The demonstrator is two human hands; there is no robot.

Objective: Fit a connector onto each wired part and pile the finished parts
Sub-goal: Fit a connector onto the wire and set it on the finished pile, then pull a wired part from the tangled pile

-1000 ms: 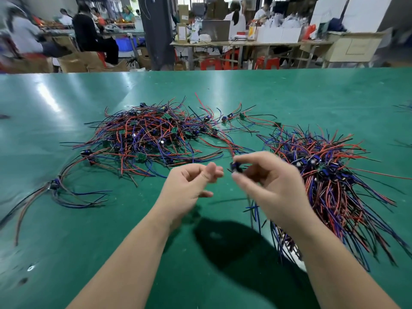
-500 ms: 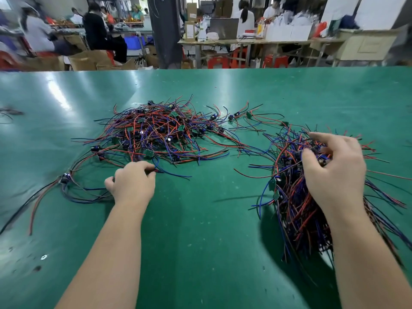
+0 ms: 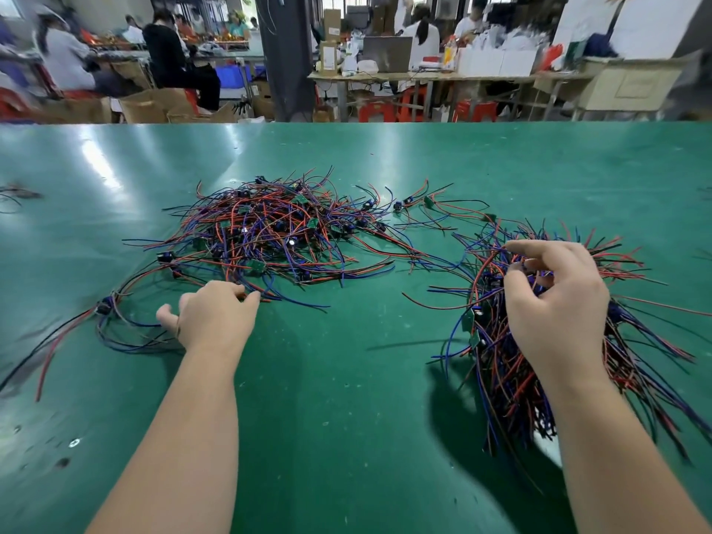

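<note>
A loose heap of wired parts (image 3: 277, 233), red, blue and black leads with small green boards, lies mid-table. A second, denser pile of wired parts (image 3: 512, 371) lies at the right. My left hand (image 3: 215, 317) sits at the near edge of the middle heap, thumb and forefinger pinching the ends of a red wire (image 3: 266, 299). My right hand (image 3: 554, 306) hovers over the top of the right pile, fingers spread and loosely bent, with nothing plainly held. A few separate wired parts (image 3: 111, 314) lie left of my left hand.
The green table (image 3: 346, 418) stretches wide in front of me, with small specks near its left front. More stray wires (image 3: 15, 194) lie at the far left edge. Beyond the table, people sit at benches with boxes and red stools.
A second ago both hands met mid-table around a small part. My right hand then swung right onto the right pile and opened; my left hand went left to the middle heap.
</note>
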